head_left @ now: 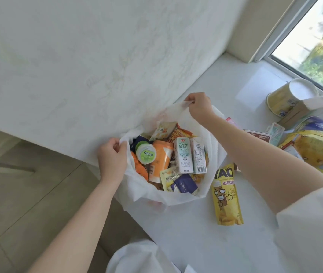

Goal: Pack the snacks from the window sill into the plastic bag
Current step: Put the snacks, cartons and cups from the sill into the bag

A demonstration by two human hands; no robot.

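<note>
Sleeves (310, 229): white, nearest cam.
L hand (111, 157): pinches plastic bag (168, 198) rim, pulls mouth wide.
R hand (198, 107): pinches far rim, lifted, same reason.
Between hands: milk cartons (184, 157), gum tub (146, 154), already bagged.
Below R hand: yellow chip pouch (227, 196) on window sill (186, 243), unpacked.

A pale patterned wall (97, 56), tiled floor (28, 194) and window (318, 36) with greenery outside.

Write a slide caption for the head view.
Both hands hold open the plastic bag of snacks.
</note>
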